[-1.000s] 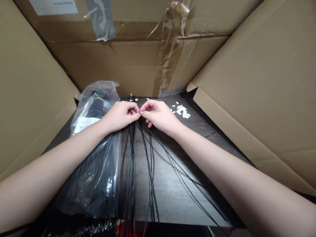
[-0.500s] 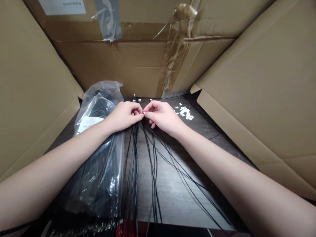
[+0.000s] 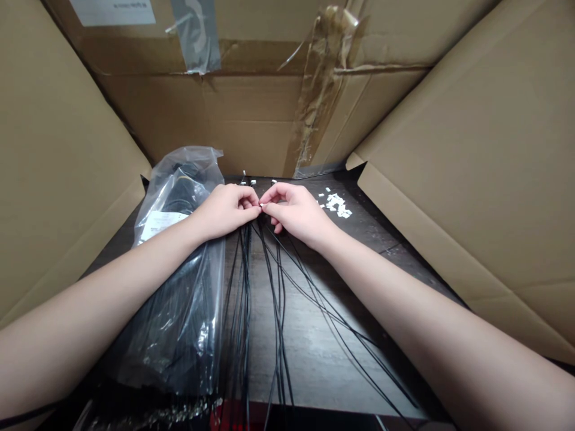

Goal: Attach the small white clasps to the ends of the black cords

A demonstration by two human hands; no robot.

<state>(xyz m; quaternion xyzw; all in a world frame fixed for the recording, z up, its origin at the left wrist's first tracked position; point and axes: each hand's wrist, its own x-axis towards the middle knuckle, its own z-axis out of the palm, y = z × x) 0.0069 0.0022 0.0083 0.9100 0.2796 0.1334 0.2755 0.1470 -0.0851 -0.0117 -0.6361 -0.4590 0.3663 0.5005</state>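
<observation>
Fingertip to fingertip, my two hands meet over the table. My right hand [image 3: 291,212] pinches a tiny white connector [image 3: 262,205] between thumb and forefinger. My left hand [image 3: 231,208] is closed in a pinch right against it; what sits in that pinch, probably the end of a thin black wire, is mostly hidden. Several black wires [image 3: 279,323] run from under the hands toward the near table edge. Just beyond the fingers lie a few wire ends with white connectors [image 3: 253,182]. Right of my right hand is a loose pile of white connectors [image 3: 336,205].
A clear plastic bag [image 3: 179,311] full of black wires lies under my left forearm. Cardboard walls stand at the back [image 3: 251,120], on the left [image 3: 54,167] and on the right [image 3: 485,155] of the dark table [image 3: 314,359].
</observation>
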